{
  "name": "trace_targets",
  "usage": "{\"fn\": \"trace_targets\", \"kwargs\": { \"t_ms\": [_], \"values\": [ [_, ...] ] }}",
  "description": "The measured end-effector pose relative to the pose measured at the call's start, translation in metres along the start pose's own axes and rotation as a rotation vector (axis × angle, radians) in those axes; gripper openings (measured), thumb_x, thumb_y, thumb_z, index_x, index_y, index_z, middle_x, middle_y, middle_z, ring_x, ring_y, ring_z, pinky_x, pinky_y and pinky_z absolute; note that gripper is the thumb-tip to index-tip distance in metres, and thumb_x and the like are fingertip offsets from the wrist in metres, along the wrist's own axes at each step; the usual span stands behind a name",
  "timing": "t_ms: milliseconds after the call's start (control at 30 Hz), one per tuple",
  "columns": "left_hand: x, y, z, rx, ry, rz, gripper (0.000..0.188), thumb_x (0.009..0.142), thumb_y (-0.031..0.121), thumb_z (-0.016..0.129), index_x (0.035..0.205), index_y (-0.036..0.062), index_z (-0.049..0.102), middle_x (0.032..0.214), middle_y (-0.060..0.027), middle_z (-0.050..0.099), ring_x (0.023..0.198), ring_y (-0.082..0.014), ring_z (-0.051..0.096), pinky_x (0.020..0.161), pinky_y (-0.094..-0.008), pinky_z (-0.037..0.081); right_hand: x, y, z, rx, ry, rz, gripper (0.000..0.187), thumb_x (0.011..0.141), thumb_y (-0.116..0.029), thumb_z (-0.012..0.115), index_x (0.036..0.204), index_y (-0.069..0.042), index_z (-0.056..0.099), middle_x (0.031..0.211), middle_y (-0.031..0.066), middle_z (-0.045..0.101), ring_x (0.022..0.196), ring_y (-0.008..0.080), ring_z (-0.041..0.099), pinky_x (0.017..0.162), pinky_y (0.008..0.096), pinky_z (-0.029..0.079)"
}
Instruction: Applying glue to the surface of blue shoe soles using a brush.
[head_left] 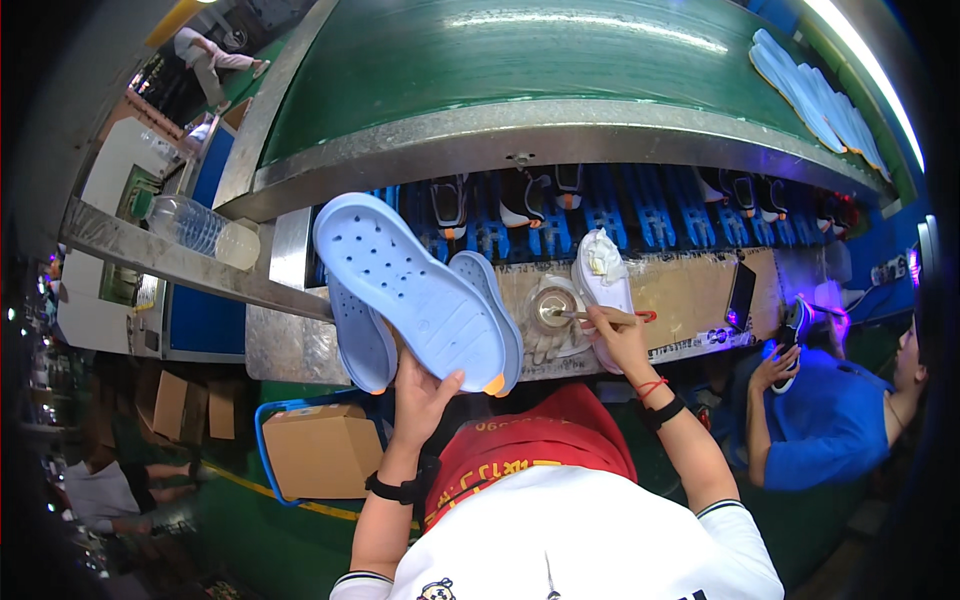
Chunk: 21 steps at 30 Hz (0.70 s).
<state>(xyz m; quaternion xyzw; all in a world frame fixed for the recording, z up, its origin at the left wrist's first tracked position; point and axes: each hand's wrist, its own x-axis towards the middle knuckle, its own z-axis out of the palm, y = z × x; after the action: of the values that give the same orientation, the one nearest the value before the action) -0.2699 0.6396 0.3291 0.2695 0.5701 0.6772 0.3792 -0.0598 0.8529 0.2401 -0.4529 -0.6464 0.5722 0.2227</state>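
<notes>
My left hand (pixel 420 397) grips a light blue shoe sole (pixel 420 285) by its lower end, with the holed side up. Two more blue soles, the left sole (pixel 355 335) and the right sole (pixel 492 290), lie behind it; whether my fingers hold them too is hidden. My right hand (pixel 625 340) is closed round a brush (pixel 580 315), its tip over a round pot (pixel 551 300) on the bench. Beside the pot and my right hand rests a white sole or shoe (pixel 590 265) with crumpled white material (pixel 606 257) on it.
A green conveyor belt (pixel 480 70) runs above the bench, bearing blue insole-like pieces (pixel 815 95). Under it, dark shoes (pixel 520 195) sit on blue racks. Cardboard (pixel 690 290) covers the bench. A bottle (pixel 205 232) lies left; a co-worker in blue (pixel 825 420) handles a shoe at right.
</notes>
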Motion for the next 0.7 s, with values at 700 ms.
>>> {"fn": "trace_targets", "kwargs": {
  "t_ms": [700],
  "values": [
    [0.033, 0.017, 0.052, 0.166, 0.105, 0.168, 0.052, 0.079, -0.007, 0.058, 0.125, -0.005, 0.034, 0.104, -0.0165, 0.057, 0.093, -0.0194, 0.062, 0.078, -0.0286, 0.053, -0.074, -0.121, -0.02, 0.252, -0.166, -0.357, 0.021, 0.089, -0.006, 0.051, 0.096, 0.008, 0.064, 0.081, 0.0186, 0.067, 0.068, 0.0183, 0.066, 0.063, 0.0244, 0.053]
  ]
}}
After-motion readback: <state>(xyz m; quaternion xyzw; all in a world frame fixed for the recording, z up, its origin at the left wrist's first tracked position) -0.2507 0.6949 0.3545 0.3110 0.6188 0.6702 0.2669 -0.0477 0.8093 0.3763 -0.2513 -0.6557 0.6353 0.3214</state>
